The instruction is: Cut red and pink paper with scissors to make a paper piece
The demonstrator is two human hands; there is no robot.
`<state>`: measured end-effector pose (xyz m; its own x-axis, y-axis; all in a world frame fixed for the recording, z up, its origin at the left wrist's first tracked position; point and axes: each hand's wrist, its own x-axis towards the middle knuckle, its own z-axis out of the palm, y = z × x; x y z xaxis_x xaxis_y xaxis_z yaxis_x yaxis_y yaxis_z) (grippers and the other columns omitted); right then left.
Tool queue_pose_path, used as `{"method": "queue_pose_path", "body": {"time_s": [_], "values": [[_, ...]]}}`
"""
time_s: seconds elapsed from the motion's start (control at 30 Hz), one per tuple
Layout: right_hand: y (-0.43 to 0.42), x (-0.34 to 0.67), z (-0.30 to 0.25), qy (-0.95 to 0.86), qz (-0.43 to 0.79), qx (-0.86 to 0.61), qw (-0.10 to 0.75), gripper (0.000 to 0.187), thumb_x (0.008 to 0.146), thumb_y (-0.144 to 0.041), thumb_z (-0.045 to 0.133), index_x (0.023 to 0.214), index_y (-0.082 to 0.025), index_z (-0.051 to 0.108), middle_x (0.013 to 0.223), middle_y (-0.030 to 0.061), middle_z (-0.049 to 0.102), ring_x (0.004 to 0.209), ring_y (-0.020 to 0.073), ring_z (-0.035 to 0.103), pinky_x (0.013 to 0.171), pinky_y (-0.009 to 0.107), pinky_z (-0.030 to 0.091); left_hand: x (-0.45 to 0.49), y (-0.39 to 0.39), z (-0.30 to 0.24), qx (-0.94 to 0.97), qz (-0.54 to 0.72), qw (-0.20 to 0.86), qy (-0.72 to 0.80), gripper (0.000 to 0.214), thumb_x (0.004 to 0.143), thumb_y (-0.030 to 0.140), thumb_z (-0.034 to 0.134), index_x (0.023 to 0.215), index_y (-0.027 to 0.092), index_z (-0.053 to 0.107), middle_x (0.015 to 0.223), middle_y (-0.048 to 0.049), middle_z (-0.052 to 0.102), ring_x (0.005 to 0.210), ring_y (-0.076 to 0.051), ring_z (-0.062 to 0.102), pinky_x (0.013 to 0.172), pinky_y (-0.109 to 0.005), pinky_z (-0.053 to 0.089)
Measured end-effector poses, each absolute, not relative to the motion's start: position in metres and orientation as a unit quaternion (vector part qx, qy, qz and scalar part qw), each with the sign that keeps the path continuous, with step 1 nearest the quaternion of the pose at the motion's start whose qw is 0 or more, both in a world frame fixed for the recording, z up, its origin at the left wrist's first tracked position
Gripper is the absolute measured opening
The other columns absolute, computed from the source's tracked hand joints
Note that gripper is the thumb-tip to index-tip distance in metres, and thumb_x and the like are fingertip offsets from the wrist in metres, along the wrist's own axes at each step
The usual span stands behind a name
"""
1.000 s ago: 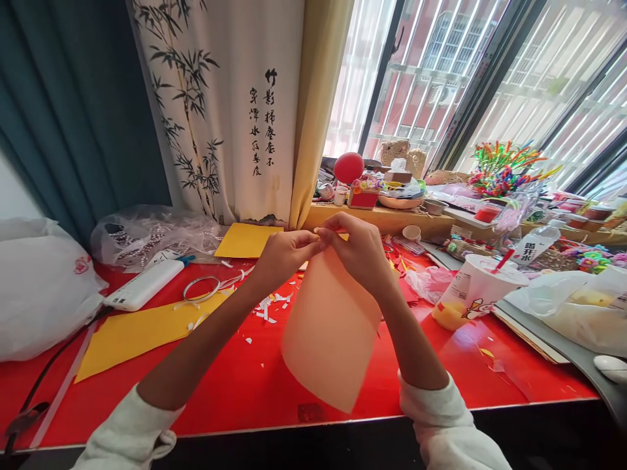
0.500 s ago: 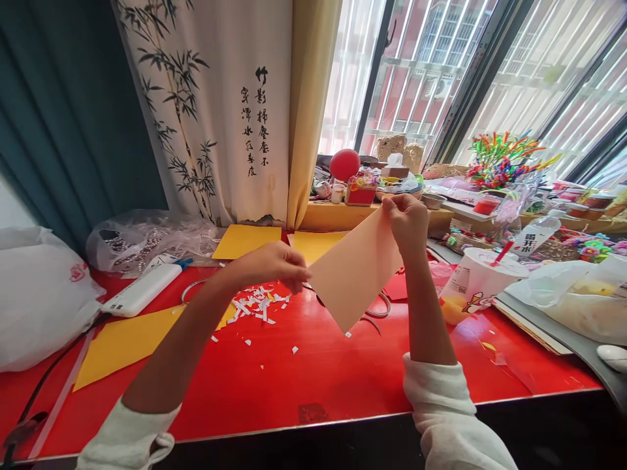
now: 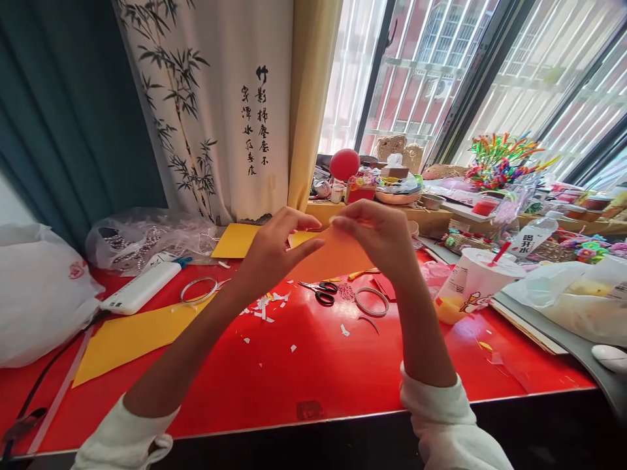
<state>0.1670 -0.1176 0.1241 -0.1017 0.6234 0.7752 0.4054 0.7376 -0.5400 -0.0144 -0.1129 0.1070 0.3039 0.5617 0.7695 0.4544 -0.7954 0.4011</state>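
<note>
Both hands are raised above the red table [image 3: 274,372] and hold a peach-orange sheet of paper [image 3: 333,258] nearly flat between them. My left hand [image 3: 272,251] pinches its left edge, thumb on top and fingers partly spread. My right hand [image 3: 379,238] grips the sheet's far right part with bent fingers. Below the sheet lie black-handled scissors [image 3: 321,292], a tape ring [image 3: 371,301] and scattered white paper scraps [image 3: 264,307].
Yellow sheets [image 3: 132,336] lie at the left, one more yellow sheet [image 3: 238,240] near the curtain. A white power bank [image 3: 142,287], a wire ring [image 3: 198,289], plastic bags [image 3: 39,287], a drink cup with a straw [image 3: 473,284] and a cluttered windowsill [image 3: 441,196] surround the work area.
The sheet hung upright from both hands, swung out to the right, and is now held nearly flat with both hands on it again. Scissors and tape ring beneath came into view.
</note>
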Motion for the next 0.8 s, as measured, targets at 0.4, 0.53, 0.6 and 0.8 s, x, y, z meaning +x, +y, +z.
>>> {"method": "queue_pose_path", "body": {"time_s": [0.4,0.53,0.6,0.8], "values": [[-0.128,0.142,0.117,-0.781,-0.011,-0.350,0.517,0.013,0.087,-0.025,0.056,0.075,-0.021,0.056,0.077,-0.0001,0.065,0.073,0.0147,0.059,0.068,0.026,0.042,-0.018,-0.125,0.110,0.797,0.495,-0.041,0.344,0.025,0.085,0.038,0.057,0.069,0.019,0.054,0.070,0.0004,0.060,0.065,-0.011,0.052,0.061,-0.024,0.037],[-0.115,0.139,0.111,-0.779,0.017,-0.368,0.507,0.015,0.087,-0.028,0.055,0.073,-0.021,0.055,0.075,-0.0007,0.064,0.072,0.0147,0.058,0.066,0.025,0.040,-0.020,-0.120,0.111,0.800,0.466,0.008,0.377,0.025,0.083,0.035,0.057,0.065,0.019,0.052,0.066,0.0010,0.058,0.061,-0.011,0.049,0.057,-0.024,0.035],[-0.105,0.136,0.107,-0.781,0.029,-0.374,0.499,0.017,0.087,-0.030,0.054,0.073,-0.021,0.054,0.076,-0.0005,0.064,0.072,0.0146,0.057,0.065,0.025,0.039,-0.022,-0.116,0.111,0.800,0.456,0.023,0.388,0.023,0.082,0.034,0.056,0.064,0.019,0.052,0.066,0.0011,0.058,0.060,-0.011,0.048,0.056,-0.024,0.034],[-0.065,0.145,0.091,-0.751,0.022,-0.415,0.513,0.020,0.086,-0.036,0.051,0.075,-0.021,0.056,0.077,0.0013,0.065,0.072,0.0163,0.056,0.066,0.027,0.039,-0.028,-0.104,0.108,0.800,0.401,0.082,0.439,0.021,0.078,0.034,0.056,0.064,0.019,0.057,0.067,-0.0004,0.062,0.061,-0.013,0.052,0.055,-0.025,0.034]]}}
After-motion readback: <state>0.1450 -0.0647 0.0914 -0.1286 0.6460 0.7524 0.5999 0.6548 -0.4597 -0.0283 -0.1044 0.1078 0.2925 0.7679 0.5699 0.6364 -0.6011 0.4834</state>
